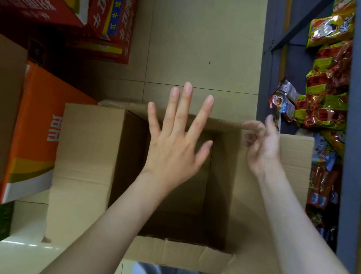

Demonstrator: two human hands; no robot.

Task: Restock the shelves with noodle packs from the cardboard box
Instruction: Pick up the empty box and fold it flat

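The cardboard box (91,170) stands open-topped on the tiled floor (203,35), flaps folded outward, plain brown corrugated board; no noodle packs are visible inside it. Left hand (173,149) hovers flat above the opening, fingers (182,107) spread wide, holding nothing. Right hand (264,144) is loosely curled at the box's far right corner; contact with the flap cannot be told. Glossy, crinkled noodle packs (323,105) lie in a row running near to far on the dark metal shelf (353,138) at right. Printed cartons (38,117) stand left.

I'm seeing a plain brown cardboard box (82,169) | noodle packs (323,105) showing red, yellow-green, glossy | orange carton (38,121) bearing white lettering | red cartons (113,11) | beige floor tiles (203,35) | shelf frame (354,115) looking grey-blue
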